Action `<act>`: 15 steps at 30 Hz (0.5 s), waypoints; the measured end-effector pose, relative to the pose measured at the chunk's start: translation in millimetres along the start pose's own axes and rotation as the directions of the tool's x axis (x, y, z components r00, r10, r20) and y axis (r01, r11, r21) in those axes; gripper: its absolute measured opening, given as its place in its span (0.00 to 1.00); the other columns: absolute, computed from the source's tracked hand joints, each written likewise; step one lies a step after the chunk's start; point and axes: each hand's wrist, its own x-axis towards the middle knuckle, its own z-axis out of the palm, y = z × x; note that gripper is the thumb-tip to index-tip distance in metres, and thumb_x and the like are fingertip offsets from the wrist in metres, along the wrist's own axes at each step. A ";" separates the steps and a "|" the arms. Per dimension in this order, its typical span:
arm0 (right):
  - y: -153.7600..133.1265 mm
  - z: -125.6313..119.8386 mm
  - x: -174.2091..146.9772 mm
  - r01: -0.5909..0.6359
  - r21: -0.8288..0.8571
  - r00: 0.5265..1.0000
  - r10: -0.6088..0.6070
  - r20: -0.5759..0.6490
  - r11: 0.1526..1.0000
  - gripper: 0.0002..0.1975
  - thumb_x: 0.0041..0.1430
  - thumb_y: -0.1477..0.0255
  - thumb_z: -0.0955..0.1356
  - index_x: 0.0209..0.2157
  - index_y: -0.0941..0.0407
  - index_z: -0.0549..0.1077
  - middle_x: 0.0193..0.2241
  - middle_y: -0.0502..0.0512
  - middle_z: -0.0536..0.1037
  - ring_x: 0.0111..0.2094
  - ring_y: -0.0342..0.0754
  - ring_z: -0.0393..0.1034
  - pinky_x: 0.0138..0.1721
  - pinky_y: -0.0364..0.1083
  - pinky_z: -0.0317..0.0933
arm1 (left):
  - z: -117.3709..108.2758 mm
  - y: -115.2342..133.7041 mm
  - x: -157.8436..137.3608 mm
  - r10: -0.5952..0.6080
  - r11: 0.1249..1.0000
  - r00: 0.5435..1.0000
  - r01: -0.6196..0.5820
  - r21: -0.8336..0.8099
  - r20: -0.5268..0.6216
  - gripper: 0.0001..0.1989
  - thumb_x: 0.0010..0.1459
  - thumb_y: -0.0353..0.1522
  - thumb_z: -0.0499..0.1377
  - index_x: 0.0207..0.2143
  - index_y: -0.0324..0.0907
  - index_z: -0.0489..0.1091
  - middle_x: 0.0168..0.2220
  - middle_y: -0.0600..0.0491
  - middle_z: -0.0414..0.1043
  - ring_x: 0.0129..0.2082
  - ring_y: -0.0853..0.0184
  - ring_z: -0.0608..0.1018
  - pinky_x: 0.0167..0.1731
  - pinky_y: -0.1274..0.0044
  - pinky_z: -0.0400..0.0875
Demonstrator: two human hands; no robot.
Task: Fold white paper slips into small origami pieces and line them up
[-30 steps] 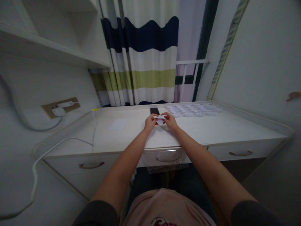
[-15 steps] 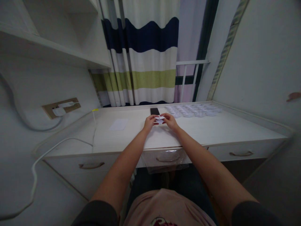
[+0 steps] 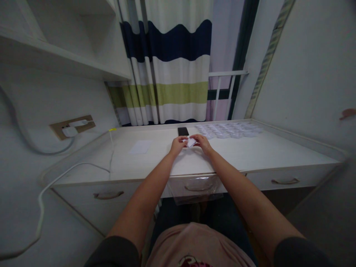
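Both hands pinch one small folded paper (image 3: 190,142) between them: the left hand (image 3: 177,145) closes its fingers (image 3: 184,139) on the paper's 9 o'clock edge, the right hand (image 3: 203,143) on its 3 o'clock edge. The paper sits just above the surface (image 3: 250,152), near the middle, well back from the front edge. A black phone (image 3: 183,131) lies just beyond at 12 o'clock. Rows of folded papers (image 3: 229,129) fill the far corner at 2 o'clock. A flat sheet (image 3: 139,147) rests at 9 o'clock, well apart. Bare room lies open toward 4 o'clock. A white cable (image 3: 83,167) crosses the left edge.
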 end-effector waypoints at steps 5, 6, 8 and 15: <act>3.2 0.5 2.1 0.000 0.018 0.999 0.000 -0.032 1.000 0.20 0.34 0.63 0.73 0.33 0.56 0.73 0.20 0.49 0.73 0.22 0.42 0.64 0.24 0.42 0.59 | 0.1 -2.3 -0.7 0.103 0.989 0.992 -0.110 0.098 0.066 0.08 0.39 0.25 0.61 0.26 0.38 0.66 0.26 0.57 0.67 0.20 0.77 0.67 0.21 0.82 0.67; 3.2 0.5 2.1 -0.019 0.035 1.000 0.019 -0.022 0.999 0.20 0.33 0.64 0.73 0.33 0.56 0.73 0.21 0.50 0.74 0.23 0.42 0.65 0.25 0.42 0.59 | 0.2 -2.8 -0.8 0.115 0.987 0.991 -0.122 0.101 0.069 0.10 0.39 0.25 0.61 0.27 0.38 0.65 0.27 0.58 0.67 0.20 0.78 0.67 0.20 0.82 0.66; 2.1 0.5 1.7 -0.052 0.057 0.999 0.052 0.006 0.997 0.19 0.33 0.64 0.74 0.31 0.57 0.74 0.24 0.52 0.76 0.25 0.43 0.66 0.27 0.43 0.60 | 0.3 -3.6 -0.9 0.112 0.989 0.991 -0.118 0.092 0.068 0.13 0.38 0.27 0.63 0.29 0.39 0.64 0.26 0.58 0.66 0.20 0.77 0.68 0.20 0.83 0.65; -4.6 2.4 -2.9 -0.096 0.040 0.994 0.094 0.060 0.995 0.16 0.34 0.62 0.73 0.27 0.57 0.75 0.25 0.51 0.75 0.25 0.42 0.65 0.27 0.42 0.57 | 0.0 -3.7 0.5 0.085 0.995 0.994 -0.088 0.037 0.069 0.15 0.37 0.35 0.66 0.26 0.38 0.65 0.25 0.56 0.68 0.26 0.73 0.71 0.27 0.80 0.66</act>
